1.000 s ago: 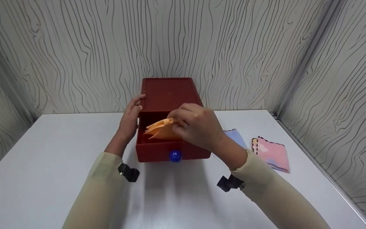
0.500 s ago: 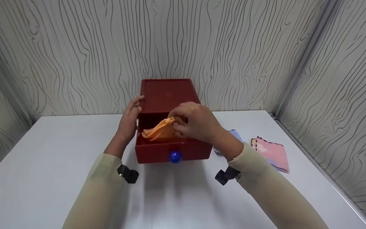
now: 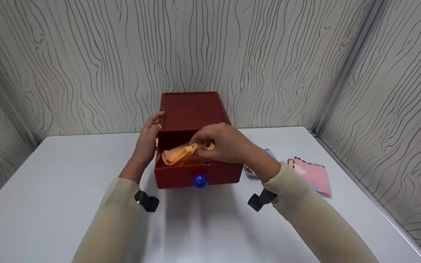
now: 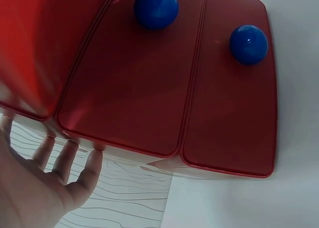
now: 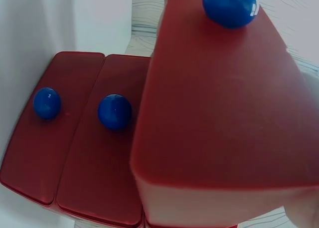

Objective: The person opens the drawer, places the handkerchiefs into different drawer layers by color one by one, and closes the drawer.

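A red drawer cabinet (image 3: 192,111) stands against the back wall with its top drawer (image 3: 175,179) pulled out. An orange cloth (image 3: 175,155) lies partly crumpled inside that drawer. My right hand (image 3: 228,144) reaches over the drawer and pinches the cloth between thumb and fingers. In the right wrist view the drawer front covers the cloth and nearly all of that hand. My left hand (image 3: 146,144) rests against the cabinet's left side, and the left wrist view shows its fingers (image 4: 89,173) extended along the side wall. A round blue knob (image 3: 200,180) sits on the drawer front.
Two lower drawers with blue knobs (image 4: 248,44) are closed. Right of the cabinet, a folded pink cloth (image 3: 314,175) lies on the white table (image 3: 68,204). A blue cloth (image 3: 270,152) is partly hidden behind my right forearm. Patterned walls enclose the table.
My right hand has lowered a little into the drawer with the orange cloth. The cloth has sunk and become more crumpled. My left hand keeps its place on the cabinet.
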Tool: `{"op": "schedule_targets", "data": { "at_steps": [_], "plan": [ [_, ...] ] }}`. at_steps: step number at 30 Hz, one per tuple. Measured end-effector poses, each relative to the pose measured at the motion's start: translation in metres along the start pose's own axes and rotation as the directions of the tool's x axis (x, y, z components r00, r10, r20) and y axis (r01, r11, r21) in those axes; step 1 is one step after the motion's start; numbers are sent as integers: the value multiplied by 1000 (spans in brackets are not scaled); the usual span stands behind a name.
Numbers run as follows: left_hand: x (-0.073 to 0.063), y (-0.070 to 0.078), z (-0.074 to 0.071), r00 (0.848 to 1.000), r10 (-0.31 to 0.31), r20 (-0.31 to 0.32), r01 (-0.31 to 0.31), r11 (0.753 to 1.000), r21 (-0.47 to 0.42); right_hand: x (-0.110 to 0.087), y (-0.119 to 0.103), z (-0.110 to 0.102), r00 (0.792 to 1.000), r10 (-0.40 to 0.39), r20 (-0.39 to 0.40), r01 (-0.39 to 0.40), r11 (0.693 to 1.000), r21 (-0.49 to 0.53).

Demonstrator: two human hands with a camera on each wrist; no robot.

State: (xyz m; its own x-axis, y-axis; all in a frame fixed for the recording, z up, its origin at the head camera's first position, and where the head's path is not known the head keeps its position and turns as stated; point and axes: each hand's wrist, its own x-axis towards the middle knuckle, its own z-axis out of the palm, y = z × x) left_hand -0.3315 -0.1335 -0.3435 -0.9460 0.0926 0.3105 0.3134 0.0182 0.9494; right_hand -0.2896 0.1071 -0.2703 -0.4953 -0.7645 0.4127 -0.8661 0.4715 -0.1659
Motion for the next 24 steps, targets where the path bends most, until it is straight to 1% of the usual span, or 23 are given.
{"op": "schedule_targets", "data": {
  "at_steps": [3,7,11,14,17,21,24],
  "plan": [
    [0,-1,0,1000,4,-4,-4,1000,-7,-1,0,-1,999,-3,32,0,997,72],
    [-1,-1,0,1000,8,-5,-8,1000,-5,-3,0,-4,998,2,69,-14,986,166],
    [-1,0,1,1000,9,-10,-9,1000,4,-5,-1,-6,997,-12,70,-2,981,194],
    [-1,0,1,1000,16,-12,-16,1000,-1,-7,-4,-8,999,-23,48,14,983,184],
    [0,0,2,1000,24,-12,-24,1000,-10,-10,-7,-10,999,-40,10,38,985,169],
    [0,-1,2,1000,27,-15,-27,1000,-12,-16,-11,-11,995,-72,-64,81,987,141],
    [0,-1,2,1000,18,-19,-18,1000,-7,-22,-16,-12,991,-72,-116,87,987,134]
  ]
}}
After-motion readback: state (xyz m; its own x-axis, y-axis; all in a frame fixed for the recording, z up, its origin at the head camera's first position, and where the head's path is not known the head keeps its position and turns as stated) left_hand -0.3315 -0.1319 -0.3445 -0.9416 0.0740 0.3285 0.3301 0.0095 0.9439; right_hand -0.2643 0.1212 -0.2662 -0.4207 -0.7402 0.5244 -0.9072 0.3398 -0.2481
